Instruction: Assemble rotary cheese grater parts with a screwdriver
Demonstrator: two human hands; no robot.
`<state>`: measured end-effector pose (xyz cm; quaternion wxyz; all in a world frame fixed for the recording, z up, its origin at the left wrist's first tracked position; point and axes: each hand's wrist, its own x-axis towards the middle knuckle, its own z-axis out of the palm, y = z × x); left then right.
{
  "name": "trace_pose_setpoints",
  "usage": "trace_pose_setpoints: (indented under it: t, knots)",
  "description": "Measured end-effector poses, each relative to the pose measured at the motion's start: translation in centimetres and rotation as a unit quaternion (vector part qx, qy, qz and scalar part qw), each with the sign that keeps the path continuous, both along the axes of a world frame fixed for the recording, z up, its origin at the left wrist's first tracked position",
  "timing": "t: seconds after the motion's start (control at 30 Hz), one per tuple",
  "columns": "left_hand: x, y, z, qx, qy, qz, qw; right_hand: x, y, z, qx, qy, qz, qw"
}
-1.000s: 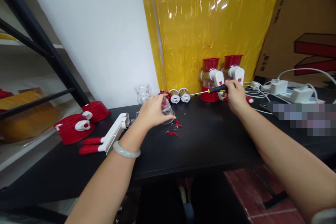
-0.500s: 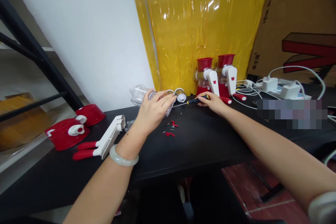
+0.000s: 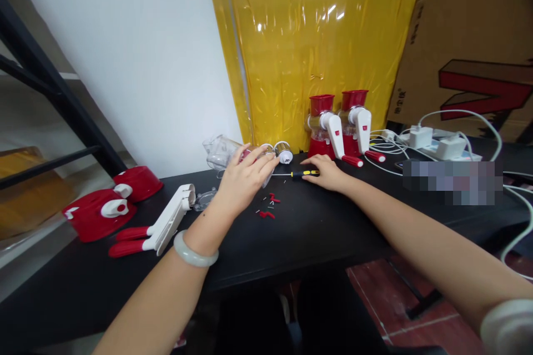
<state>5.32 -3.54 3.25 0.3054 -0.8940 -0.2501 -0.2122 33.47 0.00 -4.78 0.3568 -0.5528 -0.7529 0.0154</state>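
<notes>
My left hand lies with its fingers spread over clear plastic housings, and its palm side is hidden. My right hand rests at the handle of a black and yellow screwdriver, its fingers parted on either side of the handle. The screwdriver lies on the table, its shaft pointing left towards my left hand. Two metal grater drums with white ends sit behind my left fingertips. In front of my hands are small red plastic pieces and several tiny pins or screws.
Two red and white rotary graters stand at the back right, cranks facing forward. White crank handles with red grips and red bases lie at left. Chargers and cables crowd the right of the black table.
The screwdriver has come down flat on the table, nearer to me. My right hand's fingers have loosened from its handle. My left hand stays over the clear housings.
</notes>
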Motion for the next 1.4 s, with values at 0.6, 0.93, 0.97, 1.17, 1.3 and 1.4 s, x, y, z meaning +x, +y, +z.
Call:
trace_pose_setpoints:
  t: [0.6, 0.93, 0.97, 1.17, 1.3, 1.4]
  knots:
    - [-0.5, 1.0, -0.4, 0.041, -0.039, -0.034, 0.998, -10.8, -0.5, 1.7, -0.103, 0.436, 0.295, 0.844]
    - [-0.5, 1.0, -0.6, -0.019, -0.083, -0.035, 0.996, -9.3, -1.6, 1.2, 0.01, 0.298, 0.263, 0.918]
    - [-0.5, 0.9, -0.6, -0.023, -0.085, -0.035, 0.995, -9.2, -1.7, 1.3, 0.036, 0.272, 0.257, 0.927]
    - [-0.7, 1.0, -0.8, -0.039, -0.09, -0.006, 0.995, -9.0, -2.2, 1.6, 0.12, 0.169, 0.255, 0.945]
    - [-0.8, 1.0, -0.7, -0.044, -0.088, 0.007, 0.995, -9.3, -2.6, 1.4, 0.083, 0.198, 0.286, 0.934]
    - [-0.7, 0.7, -0.4, -0.03, -0.076, 0.004, 0.997, -10.0, -2.7, 1.1, -0.008, 0.301, 0.325, 0.897]
